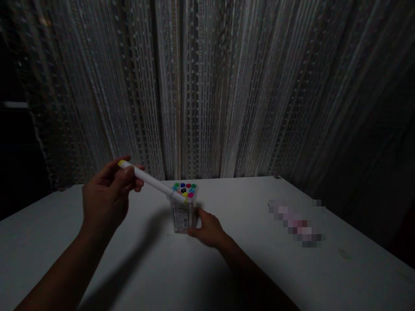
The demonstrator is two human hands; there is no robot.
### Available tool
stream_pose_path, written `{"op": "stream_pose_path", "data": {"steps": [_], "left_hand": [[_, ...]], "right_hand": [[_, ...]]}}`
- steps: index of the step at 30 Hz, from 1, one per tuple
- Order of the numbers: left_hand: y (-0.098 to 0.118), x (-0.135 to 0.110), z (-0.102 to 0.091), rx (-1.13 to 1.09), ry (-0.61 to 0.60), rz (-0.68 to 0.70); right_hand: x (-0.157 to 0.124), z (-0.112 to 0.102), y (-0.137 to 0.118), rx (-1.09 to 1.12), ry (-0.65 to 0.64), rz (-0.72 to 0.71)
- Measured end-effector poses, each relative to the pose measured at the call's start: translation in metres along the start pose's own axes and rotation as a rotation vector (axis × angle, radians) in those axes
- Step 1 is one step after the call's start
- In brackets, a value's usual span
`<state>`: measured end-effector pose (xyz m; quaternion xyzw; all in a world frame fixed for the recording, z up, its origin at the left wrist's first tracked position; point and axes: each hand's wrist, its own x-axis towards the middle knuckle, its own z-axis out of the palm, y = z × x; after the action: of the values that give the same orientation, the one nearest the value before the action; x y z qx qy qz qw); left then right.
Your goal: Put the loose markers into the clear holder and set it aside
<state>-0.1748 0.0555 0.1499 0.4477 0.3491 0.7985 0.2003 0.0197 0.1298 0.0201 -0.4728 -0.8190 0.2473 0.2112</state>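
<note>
marker [151, 181]: white, yellow-capped, slanted, lower end at box top | left hand [105, 196]: fingers pinched on marker's upper end | marker box [183, 209]: clear, upright mid-desk, coloured caps up | right hand [207, 229]: fingers closed on box base, apparently steadying it | desk [253, 259]: white, curtain [227, 86] behind

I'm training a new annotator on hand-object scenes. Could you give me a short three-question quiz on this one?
1. True or false: the left hand holds a white marker with a yellow end.
2. What does the right hand touch: (a) the clear marker box, (b) the curtain, (c) nothing?
3. Where does the marker's lower end lie?

Key:
1. True.
2. (a); it grips the box at its side on the white table.
3. At the top of the box, among the coloured caps.
</note>
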Motion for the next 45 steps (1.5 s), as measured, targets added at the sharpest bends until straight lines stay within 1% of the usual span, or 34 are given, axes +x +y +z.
{"op": "stream_pose_path", "data": {"steps": [3, 5, 6, 9, 12, 15, 17, 20, 22, 24, 25, 27, 31, 34, 39, 41, 45], "left_hand": [[0.001, -0.002, 0.008, 0.177, 0.061, 0.249], [-0.005, -0.004, 0.01, 0.32, 0.046, 0.339], [-0.008, -0.005, 0.01, 0.384, 0.015, 0.346], [-0.016, -0.006, 0.01, 0.508, -0.068, 0.333], [-0.016, -0.002, 0.014, 0.539, -0.13, 0.326], [-0.015, 0.004, 0.021, 0.567, -0.204, 0.273], [-0.019, 0.007, 0.026, 0.594, -0.252, 0.243], [-0.035, 0.008, 0.028, 0.647, -0.359, 0.181], [-0.049, 0.004, 0.026, 0.691, -0.435, 0.112], [-0.062, -0.001, 0.021, 0.716, -0.482, 0.048], [-0.066, -0.005, 0.018, 0.721, -0.485, 0.033], [-0.072, -0.01, 0.013, 0.743, -0.453, 0.038], [-0.074, -0.016, 0.006, 0.773, -0.368, 0.076], [-0.077, -0.02, 0.003, 0.742, -0.329, 0.093], [-0.084, -0.031, 0.0, 0.644, -0.204, 0.132], [-0.084, -0.036, -0.002, 0.625, -0.196, 0.161], [-0.085, -0.04, -0.009, 0.668, -0.239, 0.24]], "right_hand": [[0.0, 0.001, 0.002, 0.028, 0.01, -0.02], [0.0, 0.001, 0.003, 0.026, 0.012, -0.021], [0.0, 0.001, 0.003, 0.021, 0.013, -0.02], [0.0, 0.001, 0.003, 0.013, 0.019, -0.019], [0.0, 0.001, 0.002, 0.008, 0.027, -0.019], [-0.001, 0.002, 0.002, -0.004, 0.025, -0.025], [-0.001, 0.002, 0.002, -0.02, 0.024, -0.028], [-0.001, 0.003, 0.003, -0.042, 0.025, -0.041], [0.0, 0.004, 0.004, -0.047, 0.026, -0.05], [0.001, 0.005, 0.004, -0.056, 0.021, -0.051], [0.001, 0.005, 0.005, -0.061, 0.016, -0.051], [0.001, 0.006, 0.005, -0.064, 0.009, -0.055], [0.001, 0.007, 0.003, -0.066, -0.009, -0.08], [0.0, 0.009, 0.001, -0.082, -0.021, -0.109], [0.001, 0.01, 0.001, -0.082, -0.04, -0.119], [0.001, 0.01, 0.001, -0.073, -0.044, -0.114], [0.001, 0.01, -0.001, -0.086, -0.051, -0.123]]}}
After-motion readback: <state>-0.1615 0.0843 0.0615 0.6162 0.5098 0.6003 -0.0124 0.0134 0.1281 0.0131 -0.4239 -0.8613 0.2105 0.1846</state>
